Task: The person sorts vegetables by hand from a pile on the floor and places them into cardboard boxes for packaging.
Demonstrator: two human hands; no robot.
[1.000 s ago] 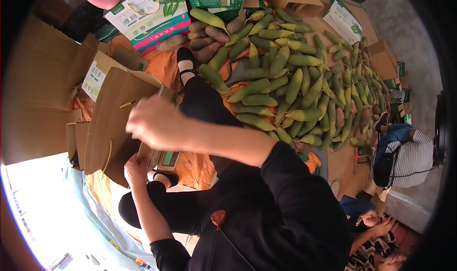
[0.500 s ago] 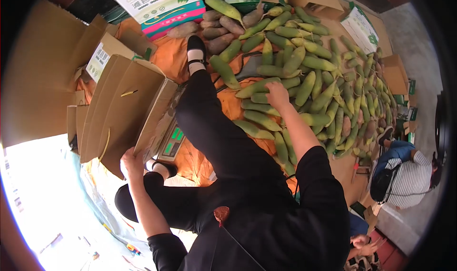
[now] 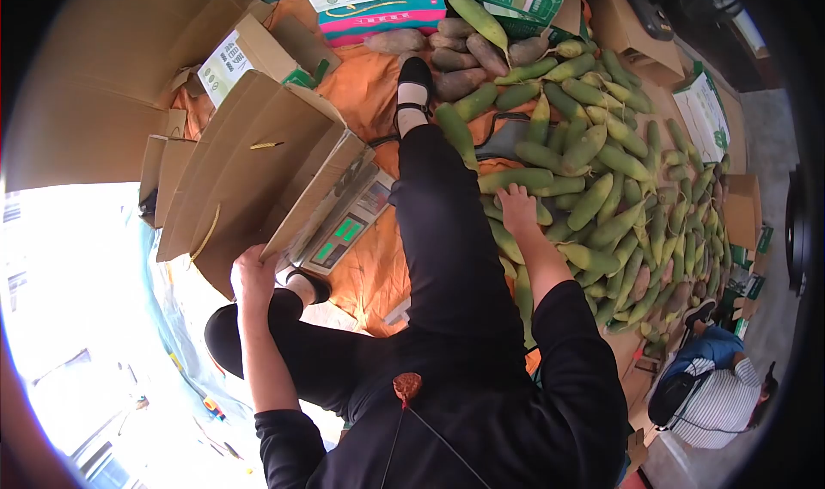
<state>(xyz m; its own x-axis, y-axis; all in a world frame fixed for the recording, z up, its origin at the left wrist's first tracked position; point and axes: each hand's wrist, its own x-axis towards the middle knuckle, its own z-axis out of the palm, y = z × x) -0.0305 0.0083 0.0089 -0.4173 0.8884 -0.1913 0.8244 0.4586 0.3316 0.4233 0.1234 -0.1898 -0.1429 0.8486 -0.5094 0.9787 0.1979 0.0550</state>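
My left hand [image 3: 252,274] is closed on the near edge of an open cardboard box [image 3: 284,158]. The box is tilted, and its flaps spread to the left. Beneath its right side is a digital scale [image 3: 348,231] with lit green digits. My right hand [image 3: 518,210] reaches over a pile of green radishes [image 3: 614,227]. Its fingers are apart and rest on the radishes at the pile's left edge, just below a long green radish [image 3: 516,180]. Nothing is lifted in that hand.
Purplish radishes [image 3: 460,82] lie beyond my foot on an orange sheet [image 3: 365,94]. Printed cartons [image 3: 382,16] stand at the back, and another white carton [image 3: 225,66] is behind the box. A person in a striped top [image 3: 718,407] is at the lower right.
My view has swung, so the box, scale and pile appear farther right. My right hand's fingers have spread over the radishes, slightly nearer to me. My left hand keeps its hold on the box edge.
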